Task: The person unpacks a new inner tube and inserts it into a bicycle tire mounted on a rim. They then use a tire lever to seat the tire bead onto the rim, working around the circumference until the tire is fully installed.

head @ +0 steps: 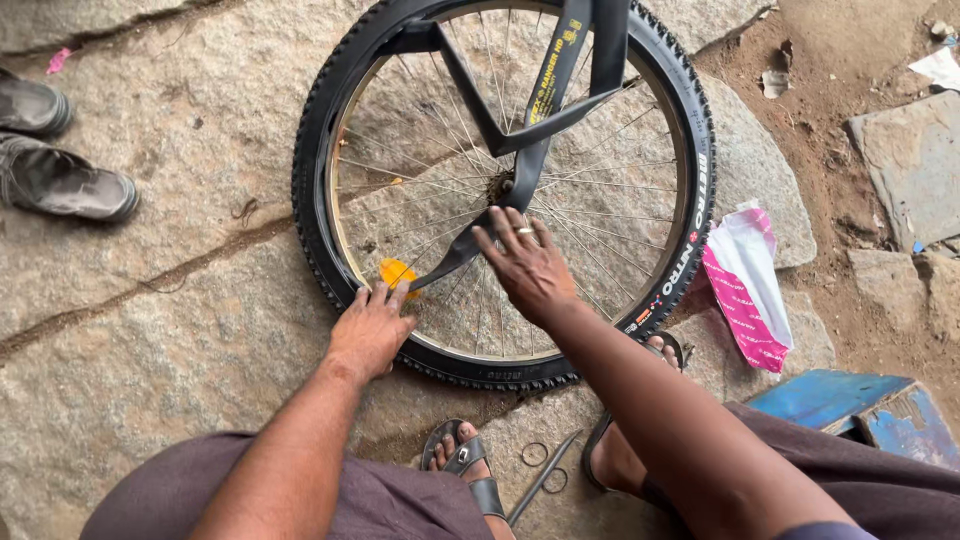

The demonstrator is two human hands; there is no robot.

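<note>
Black knobbly tyre and spoked bicycle wheel (640,215) lie flat on the stone ground with the frame attached, so the left hand (372,330) presses flat-fingered at seven o'clock while the right hand (528,268), grip open, fingers the hub (498,187).

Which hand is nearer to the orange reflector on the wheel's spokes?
Left. The left hand has its fingertips at the orange reflector, just below it. The right hand is off to the reflector's right, near the wheel hub.

Head camera looks steeply down — close over wheel (505,190).
</note>
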